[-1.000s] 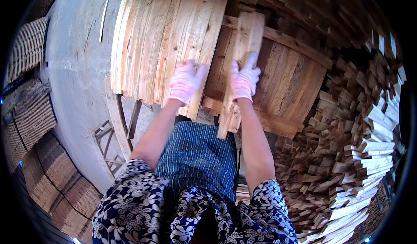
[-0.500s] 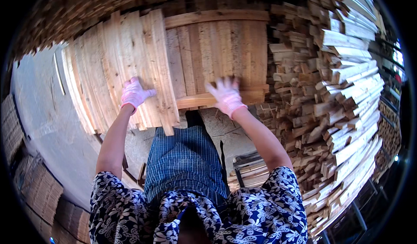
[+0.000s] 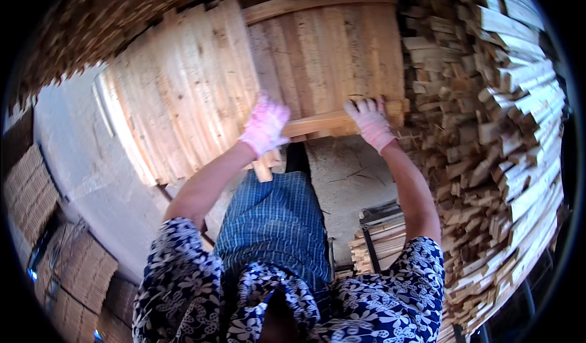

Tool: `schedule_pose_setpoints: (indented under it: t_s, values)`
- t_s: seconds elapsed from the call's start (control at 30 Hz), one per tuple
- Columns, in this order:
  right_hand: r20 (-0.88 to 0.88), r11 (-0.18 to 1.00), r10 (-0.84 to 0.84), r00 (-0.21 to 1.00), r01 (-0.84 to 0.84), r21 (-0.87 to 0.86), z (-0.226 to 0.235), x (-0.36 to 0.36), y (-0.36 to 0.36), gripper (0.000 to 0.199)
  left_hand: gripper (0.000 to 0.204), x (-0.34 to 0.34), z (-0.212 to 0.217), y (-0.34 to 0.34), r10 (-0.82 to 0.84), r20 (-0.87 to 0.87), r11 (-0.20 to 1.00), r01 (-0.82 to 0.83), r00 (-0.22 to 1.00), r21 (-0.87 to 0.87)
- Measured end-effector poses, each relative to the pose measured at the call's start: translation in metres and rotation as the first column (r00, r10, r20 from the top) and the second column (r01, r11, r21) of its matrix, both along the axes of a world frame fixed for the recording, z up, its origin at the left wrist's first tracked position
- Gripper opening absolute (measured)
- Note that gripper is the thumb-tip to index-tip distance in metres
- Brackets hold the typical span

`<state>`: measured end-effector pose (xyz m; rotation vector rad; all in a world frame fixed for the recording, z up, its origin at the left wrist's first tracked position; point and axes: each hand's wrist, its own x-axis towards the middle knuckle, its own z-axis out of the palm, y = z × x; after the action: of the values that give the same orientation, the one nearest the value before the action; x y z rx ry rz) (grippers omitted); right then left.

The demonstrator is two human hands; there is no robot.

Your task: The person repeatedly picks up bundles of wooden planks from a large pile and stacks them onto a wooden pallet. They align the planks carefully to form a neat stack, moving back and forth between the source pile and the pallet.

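Note:
My left hand [image 3: 265, 123], in a pink-white glove, is over the right edge of a slatted board of pale planks [image 3: 177, 92], near the left end of a wooden strip [image 3: 317, 124]. It is slightly blurred, its fingers spread and thumb out. My right hand [image 3: 373, 124], gloved alike, rests across the strip towards its right end, fingers apart and tips reaching over its far side. The strip runs along the near edge of a second, browner plank panel [image 3: 323, 62]. A similar strip [image 3: 317, 2] crosses that panel's far edge. A short plank end [image 3: 262, 171] juts out below my left hand.
Stacked wood pieces [image 3: 464, 135] rise along the right side, with more stacked wood [image 3: 110, 25] at the far left. Bundled slats [image 3: 381, 236] lie beside my right knee. Brown ribbed stacks [image 3: 79, 260] stand at the lower left on the grey floor [image 3: 79, 141].
My left hand has moved right from the middle of the pale board to its right edge. My right hand has shifted right and come down on the near strip. The view has shifted too.

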<state>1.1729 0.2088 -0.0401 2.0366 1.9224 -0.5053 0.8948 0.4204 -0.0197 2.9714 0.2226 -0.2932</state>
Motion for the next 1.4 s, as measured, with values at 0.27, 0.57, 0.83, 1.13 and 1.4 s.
schedule_pose_setpoints:
  t_s: [0.27, 0.57, 0.83, 1.13, 1.4]
  values:
    - [0.058, 0.993, -0.061, 0.996, 0.055, 0.103, -0.008, 0.002, -0.023, 0.05, 0.064, -0.002, -0.003, 0.005, -0.03, -0.227, 0.982, -0.014, 0.973, -0.189]
    - [0.11, 0.901, -0.374, 0.921, 0.389, -0.194, 0.026, -0.047, 0.011, 0.055, 0.07, 0.013, 0.003, 0.005, -0.11, -0.291, 0.993, 0.096, 0.95, -0.062]
    - [-0.252, 0.53, -0.564, 0.786, 0.579, 0.619, 0.38, -0.099, -0.092, 0.046, 0.071, 0.122, 0.137, -0.054, -0.017, -0.16, 0.812, -0.08, 0.987, -0.578]
    - [0.286, -0.247, -0.845, -0.451, 0.805, 0.54, 0.565, 0.108, -0.289, 0.088, 0.102, 0.301, 0.428, -0.291, -0.337, 0.071, 0.711, 0.303, 0.939, -0.635]
    - [0.34, -0.15, -0.887, -0.313, 0.891, 0.428, 0.492, 0.145, -0.185, 0.102, 0.102, 0.333, 0.384, -0.328, -0.226, 0.088, 0.795, 0.236, 0.97, -0.558]
